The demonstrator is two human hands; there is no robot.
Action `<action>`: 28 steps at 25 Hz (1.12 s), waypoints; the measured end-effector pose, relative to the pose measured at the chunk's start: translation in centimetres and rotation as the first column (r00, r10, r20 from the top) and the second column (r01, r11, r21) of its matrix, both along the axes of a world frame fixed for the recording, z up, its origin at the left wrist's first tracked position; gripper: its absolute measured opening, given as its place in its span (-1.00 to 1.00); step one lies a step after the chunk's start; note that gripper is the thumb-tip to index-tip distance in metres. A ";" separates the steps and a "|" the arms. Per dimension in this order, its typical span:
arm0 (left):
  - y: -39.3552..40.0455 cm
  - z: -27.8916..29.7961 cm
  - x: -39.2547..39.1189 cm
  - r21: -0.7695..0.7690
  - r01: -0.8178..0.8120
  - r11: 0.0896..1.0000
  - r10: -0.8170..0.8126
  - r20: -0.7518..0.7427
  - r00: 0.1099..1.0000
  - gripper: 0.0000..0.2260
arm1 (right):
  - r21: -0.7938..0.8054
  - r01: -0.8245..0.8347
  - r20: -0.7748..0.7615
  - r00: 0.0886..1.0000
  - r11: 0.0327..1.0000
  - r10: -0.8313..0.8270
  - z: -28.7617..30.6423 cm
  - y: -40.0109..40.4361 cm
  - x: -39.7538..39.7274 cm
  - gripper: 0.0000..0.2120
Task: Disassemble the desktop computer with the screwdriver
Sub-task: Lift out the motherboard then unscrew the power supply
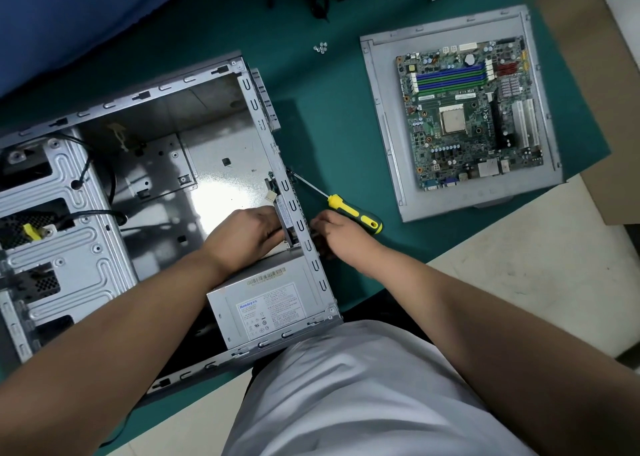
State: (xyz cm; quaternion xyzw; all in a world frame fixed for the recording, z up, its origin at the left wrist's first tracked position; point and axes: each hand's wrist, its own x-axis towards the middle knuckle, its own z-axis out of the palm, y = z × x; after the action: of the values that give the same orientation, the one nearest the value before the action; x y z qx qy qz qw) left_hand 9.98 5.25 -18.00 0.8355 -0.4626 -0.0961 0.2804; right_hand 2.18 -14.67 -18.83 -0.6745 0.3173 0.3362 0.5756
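**Open case on green mat, both hands at its rear wall**

Far left: drive bays (52, 220) with black cables and a yellow connector (30, 231), packed against the frame edge. Next, the open computer case (166, 164), lying on its side on the green mat (332, 116), long axis running from lower left to upper right, open face up. Mostly bare metal floor inside, free room in the middle. Power supply (266, 308) boxed into the near corner, label up, close to the table edge and the white-clad torso.

Left hand (247, 235) inside the case, fingers curled round a small part at the inner face of the rear wall (294, 209); exact grip partly hidden. Right hand (334, 230) just outside the same wall, fingers bent against it; held or not, cannot tell.

Screwdriver (353, 213) with yellow-and-black handle lying on the mat just beyond the right hand, untouched by it as far as visible, shaft pointing up-left, tip at the rear wall, handle toward lower right.

Open mat between case and side panel (384, 126). Motherboard (471, 116) flat on that panel, well apart to the right. Loose screws (320, 48) farther back.
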 end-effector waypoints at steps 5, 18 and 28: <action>0.0 0.0 0.1 0.004 0.004 1.000 -0.004 -0.009 1.000 -0.65 | 0.049 -0.041 -0.086 0.995 0.998 0.045 0.0 -0.1 0.7 -0.82; -0.1 0.3 0.1 0.008 -0.003 1.000 0.004 -0.015 1.000 -0.64 | -0.088 -0.227 0.181 0.954 0.970 0.240 0.2 -1.3 0.8 -0.96; 0.1 0.0 0.1 0.052 -0.013 0.999 0.017 -0.080 0.997 -0.85 | 0.231 0.174 -0.145 0.979 0.957 -0.143 0.6 -0.9 1.1 -0.78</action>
State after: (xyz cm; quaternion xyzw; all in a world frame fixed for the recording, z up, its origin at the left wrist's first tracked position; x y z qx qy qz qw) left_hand 10.11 5.38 -18.03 0.8413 -0.4422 -0.1392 0.2780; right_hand 3.24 -15.53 -18.18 -0.5488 0.3630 0.3672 0.6574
